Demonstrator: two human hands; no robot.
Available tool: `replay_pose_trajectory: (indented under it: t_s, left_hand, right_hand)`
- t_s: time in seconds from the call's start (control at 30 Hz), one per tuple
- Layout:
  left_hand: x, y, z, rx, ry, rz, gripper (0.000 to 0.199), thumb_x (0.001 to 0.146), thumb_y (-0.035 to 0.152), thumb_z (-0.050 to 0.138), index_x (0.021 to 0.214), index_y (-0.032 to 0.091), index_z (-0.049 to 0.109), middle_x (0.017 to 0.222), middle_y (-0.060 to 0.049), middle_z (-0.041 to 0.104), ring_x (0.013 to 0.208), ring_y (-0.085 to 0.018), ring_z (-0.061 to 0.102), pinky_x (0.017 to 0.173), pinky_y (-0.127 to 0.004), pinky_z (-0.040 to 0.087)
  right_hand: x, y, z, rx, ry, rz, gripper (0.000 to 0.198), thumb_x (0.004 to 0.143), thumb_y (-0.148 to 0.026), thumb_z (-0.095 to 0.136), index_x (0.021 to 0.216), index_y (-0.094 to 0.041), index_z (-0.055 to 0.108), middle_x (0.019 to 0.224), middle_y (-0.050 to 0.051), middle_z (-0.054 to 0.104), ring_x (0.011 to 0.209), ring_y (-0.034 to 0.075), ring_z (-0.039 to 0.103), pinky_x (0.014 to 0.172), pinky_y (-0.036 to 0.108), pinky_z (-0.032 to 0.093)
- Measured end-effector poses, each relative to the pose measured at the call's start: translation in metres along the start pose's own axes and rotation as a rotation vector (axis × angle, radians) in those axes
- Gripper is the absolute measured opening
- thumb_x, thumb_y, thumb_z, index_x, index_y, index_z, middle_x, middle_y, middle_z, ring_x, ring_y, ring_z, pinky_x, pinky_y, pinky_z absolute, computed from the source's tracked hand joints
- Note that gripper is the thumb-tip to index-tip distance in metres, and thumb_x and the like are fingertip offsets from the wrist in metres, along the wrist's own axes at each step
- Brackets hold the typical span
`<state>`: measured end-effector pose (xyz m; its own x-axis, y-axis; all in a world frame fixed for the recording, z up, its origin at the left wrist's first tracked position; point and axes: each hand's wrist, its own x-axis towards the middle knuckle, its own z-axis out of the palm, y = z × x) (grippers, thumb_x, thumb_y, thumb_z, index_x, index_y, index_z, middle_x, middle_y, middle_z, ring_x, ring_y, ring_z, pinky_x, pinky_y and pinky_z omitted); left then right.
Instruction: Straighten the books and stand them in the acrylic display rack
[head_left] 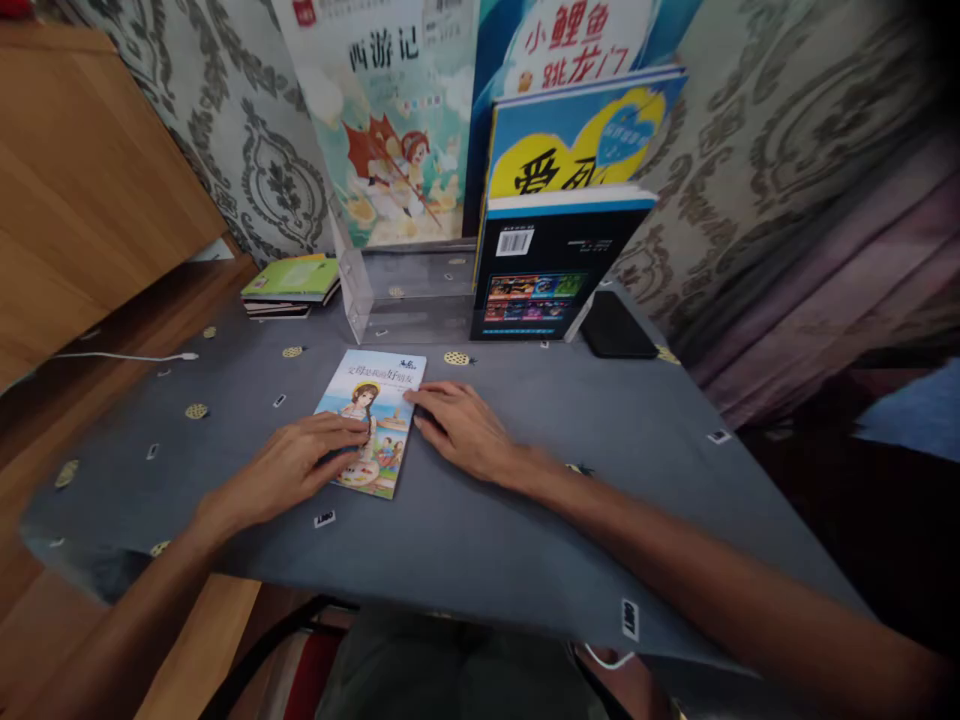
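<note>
A thin paperback book (394,425) with a girl in a yellow hat on its cover lies closed and flat on the cloth-covered table. My left hand (300,458) rests on the left part of its cover, fingers stretched out over the picture. At the book's right edge, my right hand (465,425) touches the side with its fingertips, palm down, fingers extended. Neither hand grips the book. Part of the cover is hidden under my left fingers.
Behind it stands a clear acrylic book rack (420,315) with several upright books, including a black-backed one (534,265). A small stack of books (292,280) sits back left, and a dark tablet-like slab (618,325) lies to the right. A white cable (135,356) crosses the left edge.
</note>
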<state>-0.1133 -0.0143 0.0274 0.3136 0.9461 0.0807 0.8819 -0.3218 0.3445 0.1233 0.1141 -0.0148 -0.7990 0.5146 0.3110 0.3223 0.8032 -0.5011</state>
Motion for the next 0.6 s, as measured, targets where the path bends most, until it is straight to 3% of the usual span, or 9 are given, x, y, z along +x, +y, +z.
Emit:
replay_pose_trajectory:
  t_s: [0.1,0.17,0.27,0.33,0.47,0.6]
  left_hand:
    - [0.004,-0.010,0.000,0.022,0.004,-0.056,0.043,0.101,0.049,0.043,0.127,0.024,0.067,0.138,-0.007,0.065,0.130,-0.024,0.058,0.113,-0.047,0.044]
    - [0.008,-0.020,0.002,0.104,0.065,-0.188,0.050,0.099,0.052,0.043,0.135,0.022,0.061,0.143,-0.011,0.060,0.133,-0.029,0.055,0.112,-0.051,0.042]
    - [0.017,-0.034,0.005,0.158,0.122,-0.372,0.061,0.095,0.057,0.044,0.139,0.017,0.055,0.140,-0.016,0.061,0.129,-0.035,0.056,0.108,-0.053,0.043]
    - [0.024,-0.039,0.007,0.092,0.154,-0.404,0.062,0.092,0.058,0.046,0.139,0.019,0.054,0.134,-0.014,0.065,0.123,-0.034,0.060,0.105,-0.051,0.044]
    - [0.035,-0.045,0.008,-0.228,0.347,-0.481,0.052,0.082,0.047,0.060,0.126,0.019,0.062,0.106,-0.008,0.073,0.092,-0.026,0.067,0.088,-0.039,0.052]
    - [0.043,-0.046,0.008,-0.889,0.590,-0.677,0.041,0.071,0.029,0.075,0.109,0.015,0.066,0.080,-0.002,0.070,0.071,-0.017,0.066,0.065,-0.026,0.051]
  right_hand:
    - [0.010,0.004,-0.006,-0.019,-0.042,0.141,0.039,0.100,-0.024,0.049,0.137,-0.013,0.057,0.136,0.016,0.065,0.129,0.028,0.056,0.108,0.051,0.040]
    - [0.011,-0.001,-0.005,-0.019,-0.070,0.184,0.044,0.101,-0.029,0.048,0.140,-0.010,0.053,0.139,0.019,0.062,0.132,0.030,0.054,0.112,0.052,0.038]
    - [0.005,-0.016,0.006,-0.044,-0.080,0.186,0.059,0.099,-0.040,0.051,0.147,-0.007,0.043,0.150,0.024,0.050,0.143,0.035,0.042,0.118,0.058,0.030]
    - [0.000,-0.027,0.014,-0.047,-0.083,0.165,0.069,0.096,-0.046,0.053,0.151,-0.008,0.037,0.159,0.025,0.037,0.150,0.036,0.030,0.120,0.059,0.026]
    - [-0.005,-0.041,0.019,-0.015,-0.125,0.204,0.078,0.095,-0.046,0.055,0.154,0.000,0.030,0.163,0.031,0.022,0.154,0.039,0.018,0.123,0.059,0.021]
    - [-0.004,-0.045,0.010,0.014,-0.174,0.222,0.079,0.094,-0.040,0.058,0.154,0.003,0.029,0.163,0.031,0.019,0.154,0.038,0.015,0.125,0.057,0.016]
